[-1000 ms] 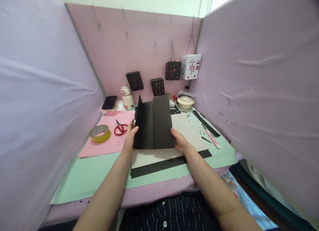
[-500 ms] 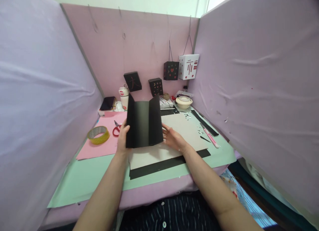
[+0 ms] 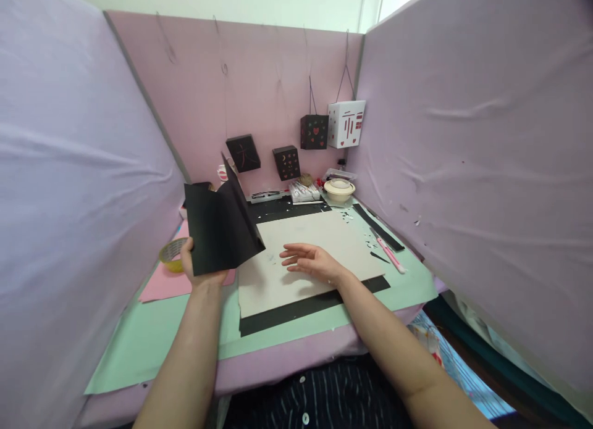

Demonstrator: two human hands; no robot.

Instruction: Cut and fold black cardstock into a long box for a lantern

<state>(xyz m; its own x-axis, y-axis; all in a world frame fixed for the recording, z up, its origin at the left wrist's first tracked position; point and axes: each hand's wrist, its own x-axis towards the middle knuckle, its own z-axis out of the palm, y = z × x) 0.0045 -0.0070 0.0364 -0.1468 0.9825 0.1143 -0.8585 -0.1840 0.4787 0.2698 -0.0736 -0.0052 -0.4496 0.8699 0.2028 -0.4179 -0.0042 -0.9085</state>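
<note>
A folded sheet of black card (image 3: 217, 228) is up on the left, its creased panels angled apart. My left hand (image 3: 189, 259) grips it from below, thumb on the front and the other fingers mostly hidden behind. My right hand (image 3: 311, 262) is apart from the card, fingers loosely stretched with nothing in them. It hovers low over the white board (image 3: 319, 231), which lies on a larger black sheet (image 3: 296, 312). A yellow tape roll (image 3: 171, 256) stands partly hidden behind my left hand, by the pink paper (image 3: 160, 285).
On the right lie a pink craft knife (image 3: 390, 254), a black strip (image 3: 377, 226) and small paper scraps. A cream bowl (image 3: 340, 190) stands at the back. Black boxes (image 3: 315, 133) and a white box (image 3: 346, 124) hang along the pink back wall.
My left hand has carried the black card leftward and turned it at an angle. My right hand has come away from the card's right edge and lies over the white board.
</note>
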